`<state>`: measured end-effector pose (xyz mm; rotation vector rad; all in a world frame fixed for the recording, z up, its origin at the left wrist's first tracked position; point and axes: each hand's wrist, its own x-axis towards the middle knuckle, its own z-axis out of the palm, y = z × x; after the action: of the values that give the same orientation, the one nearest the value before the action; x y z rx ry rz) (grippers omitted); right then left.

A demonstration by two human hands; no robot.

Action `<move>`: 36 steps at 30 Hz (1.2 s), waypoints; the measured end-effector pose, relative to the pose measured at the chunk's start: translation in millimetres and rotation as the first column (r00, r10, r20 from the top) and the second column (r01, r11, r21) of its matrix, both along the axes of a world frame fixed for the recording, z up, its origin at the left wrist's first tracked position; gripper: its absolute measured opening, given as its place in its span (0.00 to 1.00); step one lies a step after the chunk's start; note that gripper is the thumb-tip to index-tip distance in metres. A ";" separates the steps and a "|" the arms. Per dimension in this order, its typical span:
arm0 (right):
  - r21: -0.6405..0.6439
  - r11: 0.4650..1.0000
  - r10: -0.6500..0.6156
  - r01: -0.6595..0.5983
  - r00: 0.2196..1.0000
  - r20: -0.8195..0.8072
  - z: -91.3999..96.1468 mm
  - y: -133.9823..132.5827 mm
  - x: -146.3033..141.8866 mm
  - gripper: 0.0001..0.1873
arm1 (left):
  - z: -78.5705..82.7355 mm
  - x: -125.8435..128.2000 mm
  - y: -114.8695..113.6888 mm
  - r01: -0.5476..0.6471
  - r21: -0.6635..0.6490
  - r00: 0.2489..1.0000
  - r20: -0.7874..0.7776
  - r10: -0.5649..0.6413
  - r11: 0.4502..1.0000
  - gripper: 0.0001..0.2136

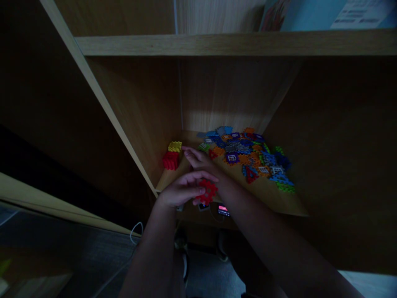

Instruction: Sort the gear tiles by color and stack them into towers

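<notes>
1. Mixed pile (245, 158) — right of red stack (170, 160); a careless sweep could scatter it
2. Right hand (200, 159) outstretched, open, by yellow stack (175, 146) behind red stack; a nudge might topple yellow
3. Left hand (181, 188) pinches red gear (211, 190), front-right of red stack — loose pinch could drop it

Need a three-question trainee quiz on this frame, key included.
1. Which hand holds the red gear-shaped piece?
2. Of these, the fingers of the right hand are closest to: a) the white cable, b) the yellow stack, c) the lit screen.
3. True or false: the red stack and the loose pieces are on the same shelf.

Key: 1. The left hand. 2. b. 3. True.
</notes>
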<state>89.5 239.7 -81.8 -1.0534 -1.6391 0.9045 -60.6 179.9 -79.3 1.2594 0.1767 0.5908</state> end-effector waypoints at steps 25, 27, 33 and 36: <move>0.353 0.810 -0.486 0.468 0.873 -0.041 7.1 -16.6 30.0 0.13 | -4.5 26.0 18.5 -0.592 -0.366 0.731 0.129 0.670 0.718 0.20; 0.378 0.817 -0.469 0.435 0.883 -0.001 10.8 -25.4 29.3 0.11 | -5.0 27.2 18.4 -0.598 -0.368 0.724 0.133 0.676 0.713 0.20; 0.359 0.870 -0.369 0.339 0.930 0.014 11.7 -26.5 27.2 0.17 | -9.4 31.2 16.3 -0.707 -0.272 0.631 0.175 0.756 0.653 0.18; 0.387 0.861 -0.371 0.328 0.928 0.038 9.9 -23.2 25.0 0.12 | -11.8 32.4 14.4 -0.780 -0.207 0.563 0.178 0.807 0.590 0.17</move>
<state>114.4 216.5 -71.9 -1.0950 -1.5599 0.2773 -28.2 194.4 -91.1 0.9301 0.5787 1.5188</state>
